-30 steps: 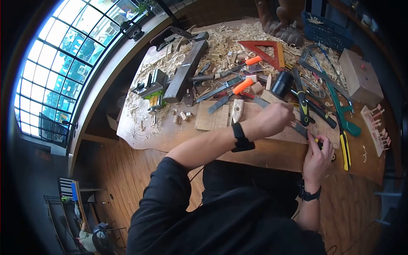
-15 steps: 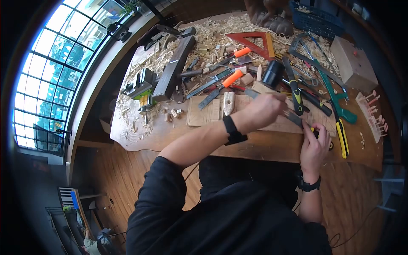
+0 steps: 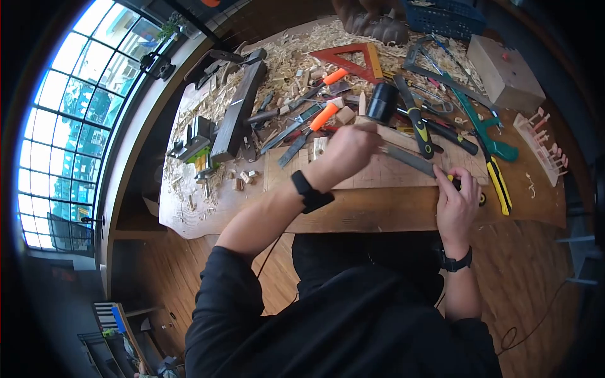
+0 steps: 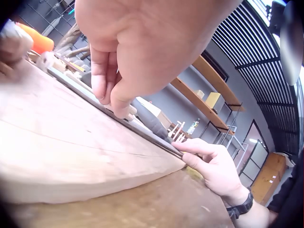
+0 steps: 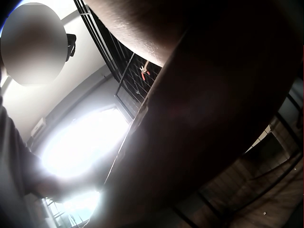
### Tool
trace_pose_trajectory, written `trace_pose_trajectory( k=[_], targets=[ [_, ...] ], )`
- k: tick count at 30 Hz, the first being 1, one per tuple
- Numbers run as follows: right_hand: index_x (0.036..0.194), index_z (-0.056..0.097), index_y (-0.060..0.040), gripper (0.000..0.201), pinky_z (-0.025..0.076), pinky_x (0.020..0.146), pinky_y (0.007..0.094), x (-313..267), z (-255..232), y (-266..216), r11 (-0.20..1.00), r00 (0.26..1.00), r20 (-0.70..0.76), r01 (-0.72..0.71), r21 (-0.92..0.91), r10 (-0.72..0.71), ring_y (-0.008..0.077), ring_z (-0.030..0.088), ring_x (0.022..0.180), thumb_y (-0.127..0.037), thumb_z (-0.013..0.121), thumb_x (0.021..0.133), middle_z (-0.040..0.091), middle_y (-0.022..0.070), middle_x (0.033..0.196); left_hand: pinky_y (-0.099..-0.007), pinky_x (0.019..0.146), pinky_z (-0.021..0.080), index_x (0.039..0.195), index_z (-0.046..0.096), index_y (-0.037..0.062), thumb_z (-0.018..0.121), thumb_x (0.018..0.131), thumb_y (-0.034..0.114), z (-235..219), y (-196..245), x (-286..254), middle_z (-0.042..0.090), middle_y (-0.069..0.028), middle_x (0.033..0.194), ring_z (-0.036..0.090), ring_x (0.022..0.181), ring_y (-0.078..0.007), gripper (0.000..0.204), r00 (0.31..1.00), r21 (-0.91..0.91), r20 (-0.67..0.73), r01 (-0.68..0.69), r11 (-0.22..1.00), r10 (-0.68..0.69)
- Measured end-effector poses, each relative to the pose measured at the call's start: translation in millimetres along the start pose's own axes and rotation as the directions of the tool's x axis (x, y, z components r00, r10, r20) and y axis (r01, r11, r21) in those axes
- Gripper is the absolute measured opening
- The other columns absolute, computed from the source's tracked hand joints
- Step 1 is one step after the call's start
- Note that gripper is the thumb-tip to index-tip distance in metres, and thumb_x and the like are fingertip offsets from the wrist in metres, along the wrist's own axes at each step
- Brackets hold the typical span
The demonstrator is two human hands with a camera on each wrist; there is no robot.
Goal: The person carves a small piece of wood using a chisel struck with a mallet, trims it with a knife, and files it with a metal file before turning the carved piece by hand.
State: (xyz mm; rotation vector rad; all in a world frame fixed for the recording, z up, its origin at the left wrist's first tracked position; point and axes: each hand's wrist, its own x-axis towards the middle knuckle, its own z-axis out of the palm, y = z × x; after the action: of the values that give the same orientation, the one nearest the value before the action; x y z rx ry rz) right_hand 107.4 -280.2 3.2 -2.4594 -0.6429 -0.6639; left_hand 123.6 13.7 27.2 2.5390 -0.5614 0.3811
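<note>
A long flat metal strip (image 3: 409,161) lies along the pale wooden board (image 3: 372,181) at the front of the bench. My left hand (image 3: 346,154) is bent over the strip's left part, thumb and fingertips brought together right at it. In the left wrist view the strip (image 4: 159,142) runs on past both sides of these fingers. At the strip's right end, my right hand (image 3: 459,205) pinches it between thumb and forefinger. A yellow and black item (image 3: 467,184) shows partly under that hand. The right wrist view is mostly dark and shows neither fingers nor strip.
Behind the board lie a black mallet head (image 3: 382,102), orange-handled chisels (image 3: 324,117), a red triangle square (image 3: 350,60) and wood shavings. A yellow utility knife (image 3: 498,187), a green-handled saw (image 3: 501,150) and a pegged rack (image 3: 541,148) sit right. A dark wooden plane (image 3: 239,110) lies left.
The head view has shifted, so the bench appears farther left. My left hand has moved left along the strip, baring more of it; my right hand stays at the right end.
</note>
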Motion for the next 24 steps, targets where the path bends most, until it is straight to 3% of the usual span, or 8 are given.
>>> trace_pose_trajectory(
  k=[3,6,9,13,19,22,24],
  targets=[
    [0.122,0.083,-0.0166,0.036,0.046,0.092,0.0425,-0.3,-2.4,0.2,1.000,1.000,0.013,-0.009,-0.009,0.009,0.0275,0.061,0.106,-0.002,0.072,0.091,0.062,0.0061,0.112,-0.0425,0.076,0.059,0.100,0.082,0.0054,0.082,0.081,0.004,2.2,7.3,2.7,0.069,-0.0108,0.089,0.072,0.084,-0.0333,0.019,1.000,0.025,0.009,-0.004,1.000,0.004],
    [0.122,0.082,-0.0169,0.038,0.046,0.092,0.0426,0.2,1.2,1.5,1.000,1.000,0.003,0.004,-0.008,-0.004,0.0277,0.061,0.106,-0.002,0.072,0.089,0.062,0.0061,0.111,-0.0439,0.076,0.058,0.097,0.081,0.0037,0.080,0.083,0.004,21.5,38.5,20.2,0.069,-0.0124,0.090,0.072,0.084,-0.0358,0.014,0.996,-0.076,-0.003,-0.085,0.993,0.085],
    [0.123,0.082,-0.0174,0.039,0.046,0.092,0.0427,-0.4,0.0,0.8,1.000,1.000,0.002,0.013,-0.012,-0.013,0.0278,0.061,0.106,-0.002,0.072,0.089,0.062,0.0059,0.111,-0.0437,0.077,0.058,0.096,0.081,0.0038,0.080,0.084,0.004,21.0,31.2,21.3,0.069,-0.0124,0.090,0.072,0.084,-0.0360,0.013,0.996,-0.087,0.014,-0.089,0.992,0.091],
    [0.122,0.083,-0.0183,0.039,0.045,0.090,0.0425,-2.0,0.2,1.3,1.000,1.000,0.003,-0.010,-0.008,0.010,0.0276,0.061,0.106,-0.002,0.072,0.089,0.061,0.0055,0.110,-0.0433,0.074,0.059,0.094,0.082,0.0054,0.085,0.081,0.006,-5.1,-2.8,-1.4,0.071,-0.0107,0.088,0.073,0.083,-0.0341,0.014,0.999,0.039,-0.037,-0.003,0.999,0.005],
    [0.120,0.083,-0.0173,0.035,0.045,0.090,0.0426,1.3,-2.1,0.5,1.000,1.000,0.006,0.005,-0.010,-0.005,0.0274,0.061,0.105,-0.004,0.073,0.089,0.061,0.0054,0.110,-0.0434,0.076,0.059,0.093,0.082,0.0043,0.083,0.082,0.004,29.2,40.3,26.0,0.071,-0.0116,0.090,0.073,0.083,-0.0345,0.012,0.997,-0.047,-0.015,-0.076,0.996,0.076],
    [0.119,0.083,-0.0167,0.034,0.045,0.090,0.0420,-1.7,-3.3,1.1,1.000,1.000,0.004,-0.019,-0.011,0.019,0.0271,0.061,0.104,-0.004,0.073,0.089,0.061,0.0053,0.109,-0.0434,0.076,0.059,0.094,0.082,0.0037,0.082,0.084,0.004,17.0,27.5,18.8,0.071,-0.0119,0.091,0.073,0.083,-0.0341,0.010,0.996,-0.042,0.002,-0.093,0.995,0.093],
    [0.119,0.083,-0.0166,0.034,0.045,0.090,0.0415,-1.8,-0.6,4.5,1.000,1.000,-0.018,0.009,0.024,-0.008,0.0266,0.060,0.104,-0.005,0.074,0.089,0.061,0.0051,0.109,-0.0423,0.074,0.059,0.096,0.082,0.0034,0.083,0.083,0.003,0.9,3.5,4.7,0.072,-0.0126,0.088,0.073,0.081,-0.0333,0.013,1.000,0.023,-0.021,-0.008,1.000,0.009]
  ],
)
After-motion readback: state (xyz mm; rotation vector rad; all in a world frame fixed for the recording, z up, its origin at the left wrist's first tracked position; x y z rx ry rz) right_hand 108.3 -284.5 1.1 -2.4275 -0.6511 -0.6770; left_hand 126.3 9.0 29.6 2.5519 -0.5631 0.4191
